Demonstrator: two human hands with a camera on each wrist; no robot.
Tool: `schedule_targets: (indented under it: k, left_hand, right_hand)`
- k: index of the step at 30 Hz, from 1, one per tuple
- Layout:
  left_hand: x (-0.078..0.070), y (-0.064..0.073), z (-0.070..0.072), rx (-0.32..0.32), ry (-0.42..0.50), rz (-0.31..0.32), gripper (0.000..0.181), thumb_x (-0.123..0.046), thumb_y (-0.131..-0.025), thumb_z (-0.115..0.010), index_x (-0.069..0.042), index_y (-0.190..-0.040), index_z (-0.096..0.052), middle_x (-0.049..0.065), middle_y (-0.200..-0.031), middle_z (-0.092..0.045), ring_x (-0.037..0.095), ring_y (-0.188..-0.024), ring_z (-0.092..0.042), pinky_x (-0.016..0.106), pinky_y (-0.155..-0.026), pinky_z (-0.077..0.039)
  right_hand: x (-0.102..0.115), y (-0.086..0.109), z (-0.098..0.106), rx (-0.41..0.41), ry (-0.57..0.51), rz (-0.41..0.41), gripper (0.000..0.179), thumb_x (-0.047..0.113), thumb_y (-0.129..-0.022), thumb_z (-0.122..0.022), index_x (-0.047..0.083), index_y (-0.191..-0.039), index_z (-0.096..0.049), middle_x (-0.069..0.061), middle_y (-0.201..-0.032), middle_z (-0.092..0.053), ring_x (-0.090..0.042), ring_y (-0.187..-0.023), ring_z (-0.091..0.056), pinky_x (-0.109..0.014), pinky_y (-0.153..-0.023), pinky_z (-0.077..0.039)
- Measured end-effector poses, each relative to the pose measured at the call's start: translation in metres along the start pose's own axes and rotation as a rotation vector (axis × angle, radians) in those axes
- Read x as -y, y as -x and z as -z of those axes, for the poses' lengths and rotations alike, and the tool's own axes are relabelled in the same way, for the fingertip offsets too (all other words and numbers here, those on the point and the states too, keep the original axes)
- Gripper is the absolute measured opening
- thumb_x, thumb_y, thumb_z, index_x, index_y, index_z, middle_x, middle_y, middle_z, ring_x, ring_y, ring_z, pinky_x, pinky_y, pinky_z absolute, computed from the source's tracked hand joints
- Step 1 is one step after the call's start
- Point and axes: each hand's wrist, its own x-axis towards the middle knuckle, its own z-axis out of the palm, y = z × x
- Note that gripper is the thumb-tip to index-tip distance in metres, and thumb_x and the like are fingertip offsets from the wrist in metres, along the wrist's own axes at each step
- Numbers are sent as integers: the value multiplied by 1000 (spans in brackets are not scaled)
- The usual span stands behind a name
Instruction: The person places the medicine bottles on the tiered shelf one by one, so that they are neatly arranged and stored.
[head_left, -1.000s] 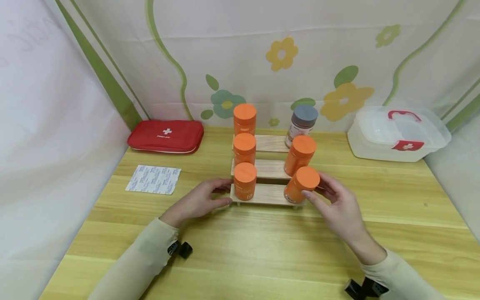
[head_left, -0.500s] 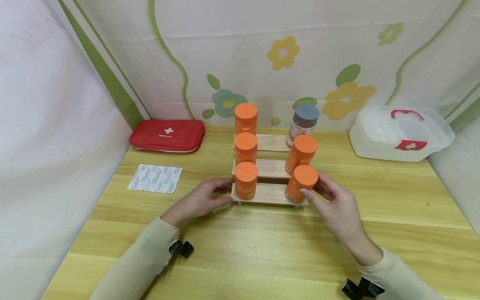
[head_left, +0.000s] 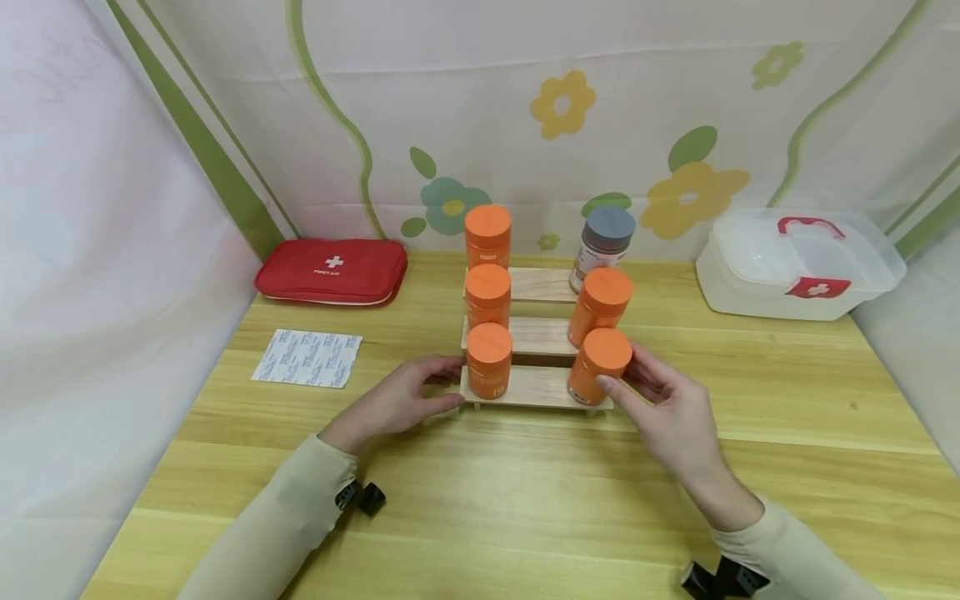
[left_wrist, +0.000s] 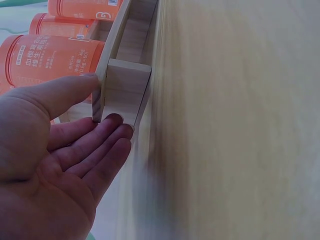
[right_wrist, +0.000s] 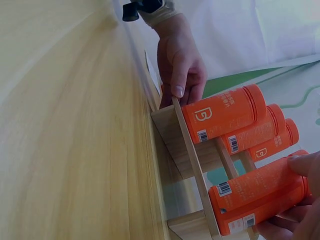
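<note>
A three-step wooden rack [head_left: 542, 387] stands on the table with bottles along its left and right sides. My left hand [head_left: 405, 398] grips the left end of its lowest step; in the left wrist view the thumb lies on the board's edge, with fingertips at the end support. My right hand [head_left: 678, 429] holds an orange supplement bottle [head_left: 597, 367] between thumb and fingers near its lid. That bottle's base meets the right end of the lowest step. Another orange bottle [head_left: 489, 362] stands on the left of this step.
Behind are more orange bottles [head_left: 600, 308] and a grey-capped bottle [head_left: 602, 248] at the back right. A red first-aid pouch [head_left: 330, 273] and a white printed sheet [head_left: 307, 358] lie left. A clear-lidded box [head_left: 798, 267] stands right, before a flowered curtain [head_left: 480, 100].
The bottle in my right hand has gone from leaning right to nearly upright, its lid moving slightly left. My right hand shifted left with it. My left hand stayed at the rack.
</note>
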Motion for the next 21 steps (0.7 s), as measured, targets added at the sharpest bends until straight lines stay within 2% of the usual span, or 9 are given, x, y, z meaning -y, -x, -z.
schedule_targets:
  k: [8, 10, 15, 17, 21]
  left_hand:
    - [0, 3, 2, -5, -1, 5, 62, -31, -105, -74, -11, -159, -53, 4, -149, -67, 27, -141, -60, 54, -125, -45]
    - [1, 3, 2, -11, 0, 2, 60, -33, -106, -72, -11, -159, -53, 5, -151, -65, 28, -142, -60, 55, -125, -45]
    - [2, 5, 6, -37, -5, -15, 56, -33, -109, -66, -11, -159, -53, 7, -154, -63, 29, -142, -60, 55, -123, -47]
    - [2, 6, 8, -56, -13, -13, 55, -33, -110, -64, -11, -159, -53, 6, -153, -64, 30, -142, -60, 56, -122, -47]
    - [-1, 7, 14, -105, -18, 1, 53, -33, -111, -61, -12, -159, -53, 6, -152, -65, 32, -144, -58, 59, -122, -47]
  right_hand:
    - [-2, 1, -2, -3, 11, 25, 58, 4, -96, -81, -3, -149, -60, -24, -148, -65, 13, -123, -62, -12, -99, -54]
    - [-2, 1, -3, -1, 26, 28, 58, 4, -97, -80, -4, -150, -59, -23, -149, -63, 1, -129, -65, -11, -100, -53]
    - [1, 1, 0, 6, 10, 37, 62, 1, -97, -79, -5, -153, -54, -23, -154, -58, 2, -134, -61, -10, -102, -51]
    - [3, 1, 3, 3, -13, 53, 63, -3, -97, -77, -5, -154, -52, -23, -156, -57, 12, -131, -58, -11, -103, -51]
    - [8, -2, 9, -16, -36, 91, 61, -7, -98, -72, -3, -156, -52, -23, -157, -56, 7, -137, -59, -12, -105, -51]
